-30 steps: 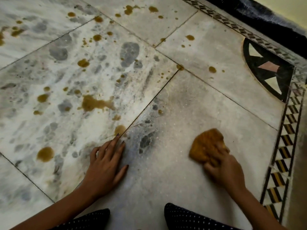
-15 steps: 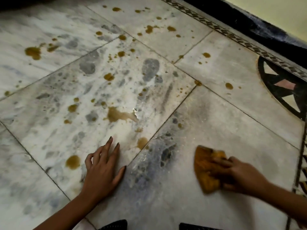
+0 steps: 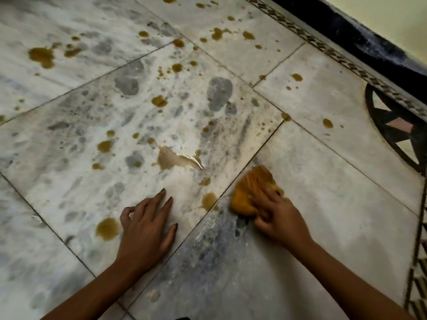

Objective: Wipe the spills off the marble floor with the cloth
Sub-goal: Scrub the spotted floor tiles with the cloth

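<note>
An orange cloth (image 3: 248, 188) lies bunched on the marble floor (image 3: 323, 192), right on a tile joint, with my right hand (image 3: 276, 214) pressed over its near side and gripping it. Just left of the cloth sits a brown spill (image 3: 209, 200). A larger wet puddle (image 3: 175, 159) lies farther ahead. My left hand (image 3: 146, 229) rests flat on the floor with fingers spread, empty, next to another brown spot (image 3: 107, 228). Several more brown drops dot the tiles beyond, such as a big one (image 3: 41, 56) at the far left.
A dark skirting (image 3: 360, 38) and a patterned inlay border (image 3: 323, 49) run along the upper right. A round black inlay motif (image 3: 392, 128) sits at the right edge. Another border strip (image 3: 416, 273) runs down the right side.
My right hand has slid the cloth left and forward to the tile joint, close to the brown spill. My left hand stays planted; the view has shifted.
</note>
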`<state>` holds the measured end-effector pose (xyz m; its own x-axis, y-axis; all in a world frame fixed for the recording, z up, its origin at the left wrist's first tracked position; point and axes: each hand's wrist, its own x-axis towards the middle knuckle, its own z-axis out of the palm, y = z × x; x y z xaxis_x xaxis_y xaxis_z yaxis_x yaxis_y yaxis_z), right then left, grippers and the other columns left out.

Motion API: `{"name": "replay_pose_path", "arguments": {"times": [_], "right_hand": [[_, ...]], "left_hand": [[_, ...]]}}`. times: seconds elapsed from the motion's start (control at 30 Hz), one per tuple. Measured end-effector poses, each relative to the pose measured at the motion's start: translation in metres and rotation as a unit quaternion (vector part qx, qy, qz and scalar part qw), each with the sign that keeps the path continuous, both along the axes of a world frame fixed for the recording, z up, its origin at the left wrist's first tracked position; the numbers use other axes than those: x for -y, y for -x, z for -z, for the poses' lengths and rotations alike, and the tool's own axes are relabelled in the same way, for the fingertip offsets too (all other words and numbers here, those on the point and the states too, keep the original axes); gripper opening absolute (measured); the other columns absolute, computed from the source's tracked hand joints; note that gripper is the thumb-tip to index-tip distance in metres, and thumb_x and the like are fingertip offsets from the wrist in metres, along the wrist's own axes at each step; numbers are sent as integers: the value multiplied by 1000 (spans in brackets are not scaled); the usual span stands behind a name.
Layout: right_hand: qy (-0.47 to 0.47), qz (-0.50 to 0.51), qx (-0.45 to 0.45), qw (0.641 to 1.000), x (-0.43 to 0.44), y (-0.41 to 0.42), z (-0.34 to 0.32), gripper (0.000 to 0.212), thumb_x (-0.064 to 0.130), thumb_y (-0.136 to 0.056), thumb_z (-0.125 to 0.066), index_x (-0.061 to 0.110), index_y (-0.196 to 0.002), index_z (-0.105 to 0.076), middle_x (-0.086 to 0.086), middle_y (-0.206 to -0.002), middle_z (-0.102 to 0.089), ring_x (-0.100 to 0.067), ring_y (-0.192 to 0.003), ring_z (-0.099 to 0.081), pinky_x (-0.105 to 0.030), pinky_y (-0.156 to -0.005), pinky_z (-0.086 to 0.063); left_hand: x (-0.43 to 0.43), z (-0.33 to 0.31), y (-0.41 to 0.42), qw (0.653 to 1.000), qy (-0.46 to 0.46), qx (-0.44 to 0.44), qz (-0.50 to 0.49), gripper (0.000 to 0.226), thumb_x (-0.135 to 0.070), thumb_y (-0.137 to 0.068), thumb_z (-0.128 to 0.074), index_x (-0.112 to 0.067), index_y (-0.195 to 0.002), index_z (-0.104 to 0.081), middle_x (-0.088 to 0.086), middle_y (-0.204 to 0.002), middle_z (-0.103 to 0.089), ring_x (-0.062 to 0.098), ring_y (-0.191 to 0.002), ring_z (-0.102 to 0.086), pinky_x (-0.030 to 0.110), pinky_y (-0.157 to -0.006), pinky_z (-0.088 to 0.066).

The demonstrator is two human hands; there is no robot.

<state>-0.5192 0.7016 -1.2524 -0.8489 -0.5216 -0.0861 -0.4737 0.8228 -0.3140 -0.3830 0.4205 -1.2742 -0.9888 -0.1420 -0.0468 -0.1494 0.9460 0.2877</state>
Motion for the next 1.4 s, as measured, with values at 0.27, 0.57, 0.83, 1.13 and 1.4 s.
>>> {"name": "replay_pose_path", "arguments": {"times": [0.27,0.57,0.83,1.13,1.4], "right_hand": [[-8,363,-27,931,8,54,3,55,44,-76,-67,24,-126,-59,-16,-130,-56,-39,-106,-57,-38,-83,-47],[35,-90,-81,992,2,-84,8,48,40,-66,-56,40,-113,-60,-2,-127,-61,-32,-84,-64,-27,-56,-53],[20,294,-81,952,67,9,20,54,42,-74,-54,32,-126,-59,3,-147,-41,-31,-127,-43,-38,-89,-45],[61,-260,-105,958,-3,-80,15,36,36,-77,-52,33,-112,-59,-6,-130,-58,-33,-83,-62,-26,-60,-52],[41,193,-106,975,113,-10,20,55,44,-70,-43,28,-118,-65,-4,-135,-54,-39,-116,-50,-41,-75,-51]], "left_hand": [[6,5,-1,1000,5,-10,3,55,-44,-83,-39,-13,-123,-60,10,-135,-52,26,-114,-42,42,-89,-24],[10,4,2,1000,-13,-25,-8,51,-41,-84,-39,-15,-123,-60,7,-133,-54,24,-113,-46,43,-90,-24],[14,2,-1,1000,-18,-7,-11,49,-41,-84,-38,-16,-118,-63,6,-130,-57,25,-110,-48,40,-89,-21],[28,-9,-1,997,-46,-41,-48,45,-38,-83,-37,-19,-109,-67,0,-120,-63,23,-103,-58,27,-80,-11],[23,2,-13,1000,17,-9,-15,46,-37,-81,-40,-15,-114,-65,5,-125,-60,22,-105,-54,41,-88,-23]]}}
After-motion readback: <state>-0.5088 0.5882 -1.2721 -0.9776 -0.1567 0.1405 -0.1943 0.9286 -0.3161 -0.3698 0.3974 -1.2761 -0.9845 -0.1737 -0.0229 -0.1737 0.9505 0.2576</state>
